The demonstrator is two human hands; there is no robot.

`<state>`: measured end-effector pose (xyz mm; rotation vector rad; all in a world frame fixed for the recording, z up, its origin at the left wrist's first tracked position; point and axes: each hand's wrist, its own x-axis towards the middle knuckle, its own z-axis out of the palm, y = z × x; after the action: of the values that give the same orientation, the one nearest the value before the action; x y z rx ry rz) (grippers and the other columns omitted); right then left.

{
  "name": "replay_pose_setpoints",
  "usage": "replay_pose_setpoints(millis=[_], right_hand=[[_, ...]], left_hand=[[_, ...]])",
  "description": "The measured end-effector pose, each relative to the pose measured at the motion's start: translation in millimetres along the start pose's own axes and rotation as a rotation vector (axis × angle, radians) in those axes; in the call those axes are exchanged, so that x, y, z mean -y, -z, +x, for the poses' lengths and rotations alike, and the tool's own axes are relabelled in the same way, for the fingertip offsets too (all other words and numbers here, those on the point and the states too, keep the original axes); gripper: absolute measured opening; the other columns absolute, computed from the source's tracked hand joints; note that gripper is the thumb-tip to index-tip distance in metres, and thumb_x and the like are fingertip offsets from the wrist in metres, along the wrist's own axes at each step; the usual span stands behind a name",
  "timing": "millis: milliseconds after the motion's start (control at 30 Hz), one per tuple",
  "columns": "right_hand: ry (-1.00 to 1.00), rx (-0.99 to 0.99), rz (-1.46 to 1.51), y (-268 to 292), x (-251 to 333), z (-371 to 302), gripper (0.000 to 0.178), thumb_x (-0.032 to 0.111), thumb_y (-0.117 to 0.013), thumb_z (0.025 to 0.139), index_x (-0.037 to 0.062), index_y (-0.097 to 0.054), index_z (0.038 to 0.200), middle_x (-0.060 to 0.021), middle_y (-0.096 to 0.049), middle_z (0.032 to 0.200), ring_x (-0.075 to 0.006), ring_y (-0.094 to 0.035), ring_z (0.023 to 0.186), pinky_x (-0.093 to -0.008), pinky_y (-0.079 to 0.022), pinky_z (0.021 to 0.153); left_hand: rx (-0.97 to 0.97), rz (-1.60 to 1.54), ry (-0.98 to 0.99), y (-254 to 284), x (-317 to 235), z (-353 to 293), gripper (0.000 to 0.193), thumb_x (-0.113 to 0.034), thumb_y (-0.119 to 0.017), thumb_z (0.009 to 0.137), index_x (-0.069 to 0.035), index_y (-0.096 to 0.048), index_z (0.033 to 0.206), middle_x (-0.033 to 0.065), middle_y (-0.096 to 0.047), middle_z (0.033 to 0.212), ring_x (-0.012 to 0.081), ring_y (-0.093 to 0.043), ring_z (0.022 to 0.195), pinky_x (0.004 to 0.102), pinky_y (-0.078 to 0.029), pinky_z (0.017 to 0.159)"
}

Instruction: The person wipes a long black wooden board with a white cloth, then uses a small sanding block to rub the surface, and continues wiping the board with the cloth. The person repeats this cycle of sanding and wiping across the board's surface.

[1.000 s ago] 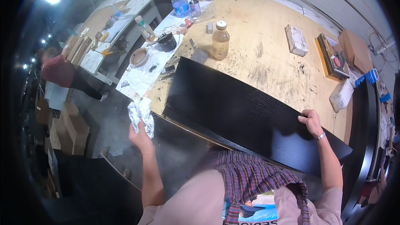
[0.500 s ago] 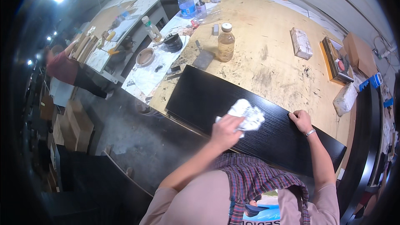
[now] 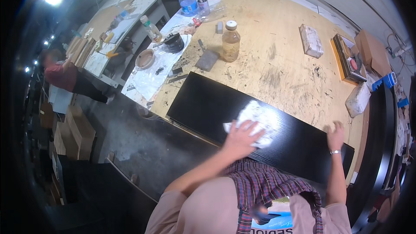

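Your left grip (image 3: 242, 140): fingers spread flat over white cloth (image 3: 260, 115), probably for even pressure on black board (image 3: 203, 99), lying along near edge of desk (image 3: 277, 30), likely for reach. Right grip (image 3: 335, 129), at board's right end: fingers loosely parted, seemingly empty; contact unclear. Capped bottle (image 3: 231, 45) farther, likely out of the way.

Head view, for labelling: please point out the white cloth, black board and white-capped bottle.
White cloth (image 3: 260, 116), head view, its upper part.
Black board (image 3: 206, 107), head view, left part of its face.
White-capped bottle (image 3: 231, 44), head view, middle of its body.
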<state>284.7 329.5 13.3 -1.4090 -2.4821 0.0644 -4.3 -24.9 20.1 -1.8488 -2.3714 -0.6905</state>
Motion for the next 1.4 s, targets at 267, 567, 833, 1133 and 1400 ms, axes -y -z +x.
replay_pose_setpoints(millis=[267, 567, 833, 1133, 1400], right_hand=[[-0.649, 0.111, -0.387, 20, -174, -86, 0.066, 0.046, -0.068, 0.094, -0.0104, -0.060, 0.128, -0.0308, -0.060, 0.129, -0.0449, -0.057, 0.121, -0.0511, -0.046, 0.104], [-0.761, 0.076, -0.166, 24, -231, -88, 0.074, 0.054, -0.071, 0.087, -0.0144, -0.066, 0.115, -0.0363, -0.067, 0.114, -0.0491, -0.064, 0.112, -0.0511, -0.048, 0.099], [-0.746, 0.014, -0.161, 19, -230, -89, 0.070, 0.050, -0.075, 0.086, -0.0126, -0.067, 0.116, -0.0350, -0.066, 0.118, -0.0484, -0.062, 0.114, -0.0506, -0.048, 0.100], [-0.767, 0.010, -0.144, 17, -215, -88, 0.074, 0.049, -0.074, 0.088, -0.0128, -0.062, 0.125, -0.0336, -0.061, 0.127, -0.0458, -0.057, 0.123, -0.0491, -0.045, 0.107], [-0.737, -0.015, -0.119, 16, -223, -102, 0.076, 0.052, -0.070, 0.091, -0.0126, -0.059, 0.129, -0.0334, -0.059, 0.129, -0.0462, -0.057, 0.123, -0.0496, -0.045, 0.106]], left_hand=[[-0.332, 0.515, 0.905, 121, 209, -152, 0.031, -0.011, -0.071, 0.082, -0.012, -0.074, 0.113, 0.0075, -0.071, 0.111, 0.0342, -0.062, 0.106, 0.0467, -0.052, 0.090], [-0.128, 0.239, 1.079, 97, 188, -86, 0.040, -0.026, -0.076, 0.085, -0.013, -0.072, 0.123, 0.0135, -0.070, 0.115, 0.0375, -0.063, 0.112, 0.0491, -0.051, 0.093], [-0.087, 0.226, 1.019, 115, 186, -56, 0.042, -0.029, -0.074, 0.087, -0.008, -0.070, 0.123, 0.0165, -0.069, 0.116, 0.0384, -0.063, 0.113, 0.0486, -0.050, 0.095], [0.149, 0.039, 0.239, -38, 14, 73, 0.060, -0.034, -0.063, 0.089, -0.024, -0.053, 0.148, 0.0197, -0.046, 0.149, 0.0340, -0.038, 0.144, 0.0630, -0.031, 0.111], [0.310, -0.320, -0.463, -57, -78, 58, 0.056, -0.012, -0.068, 0.072, -0.016, -0.067, 0.128, 0.0099, -0.060, 0.140, 0.0309, -0.052, 0.133, 0.0572, -0.035, 0.114]])
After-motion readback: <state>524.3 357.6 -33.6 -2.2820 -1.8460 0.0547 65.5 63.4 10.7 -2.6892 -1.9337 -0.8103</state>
